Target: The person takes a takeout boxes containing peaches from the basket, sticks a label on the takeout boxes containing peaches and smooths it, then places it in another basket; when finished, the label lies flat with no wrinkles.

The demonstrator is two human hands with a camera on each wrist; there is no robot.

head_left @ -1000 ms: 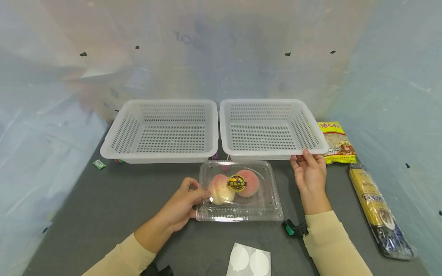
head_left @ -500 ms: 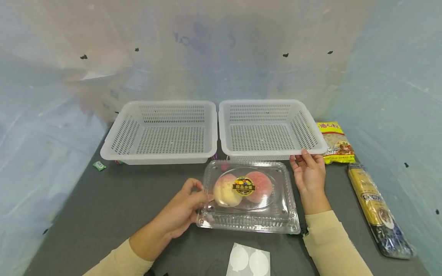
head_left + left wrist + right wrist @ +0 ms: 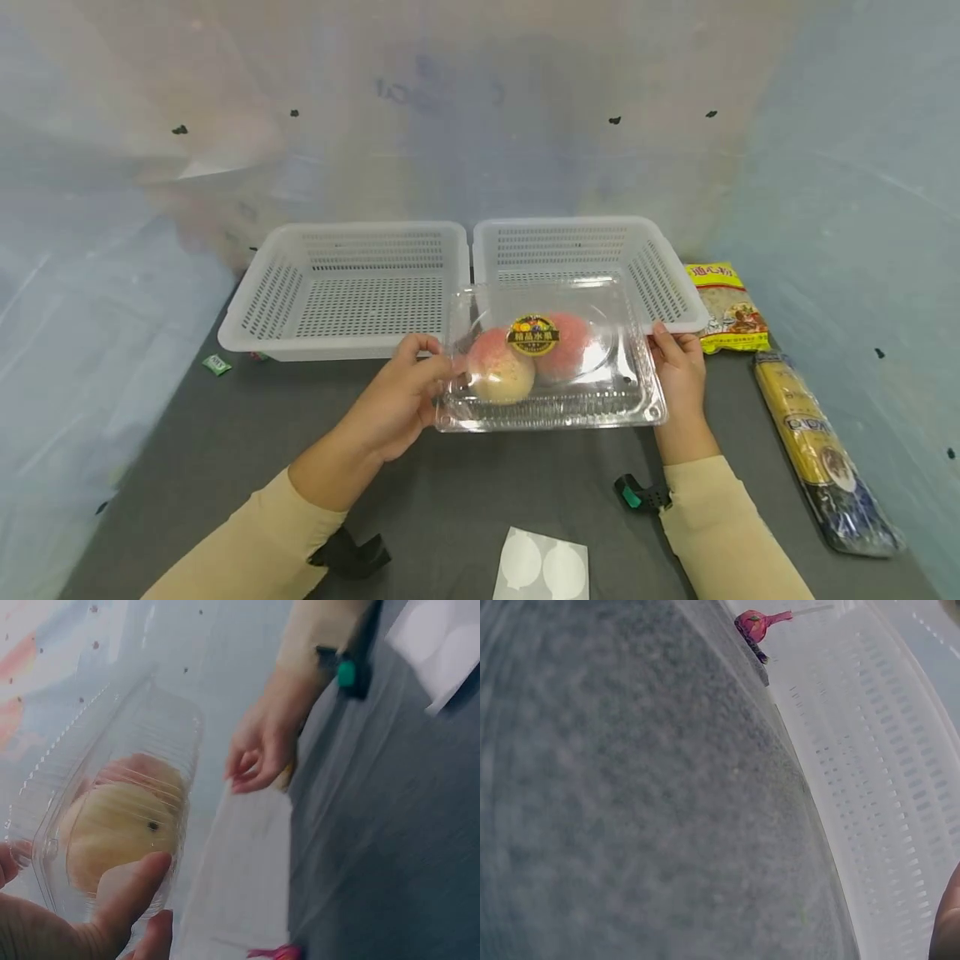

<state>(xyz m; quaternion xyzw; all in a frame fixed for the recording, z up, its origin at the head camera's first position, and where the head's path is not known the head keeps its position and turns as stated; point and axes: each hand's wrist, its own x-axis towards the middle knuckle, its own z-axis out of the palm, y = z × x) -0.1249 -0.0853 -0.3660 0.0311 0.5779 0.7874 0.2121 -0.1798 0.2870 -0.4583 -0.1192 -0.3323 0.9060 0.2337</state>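
My left hand (image 3: 390,404) grips the left edge of a clear plastic fruit box (image 3: 592,408), raised and tilted above the table. Inside lie two peaches, one yellow and pink (image 3: 501,371), one pinker (image 3: 566,346), under a black and yellow label (image 3: 533,335). The box overlaps the front of the right white basket (image 3: 566,223). At that basket's front right corner my right hand (image 3: 681,392) pinches the rim, partly covered by the box. The left wrist view shows the left thumb against the box beside a peach (image 3: 120,825).
A second white basket (image 3: 345,342) stands left. A yellow food bag (image 3: 727,308) and a long noodle pack (image 3: 821,458) lie right. A green-wrapped sweet (image 3: 217,364) lies left, a sheet of round stickers (image 3: 540,567) at the front. A red-wrapped lollipop (image 3: 754,626) is by the basket.
My left hand has lifted the fruit box off to the right and then forward, up over the front of the right basket. The right hand stays at the basket rim.
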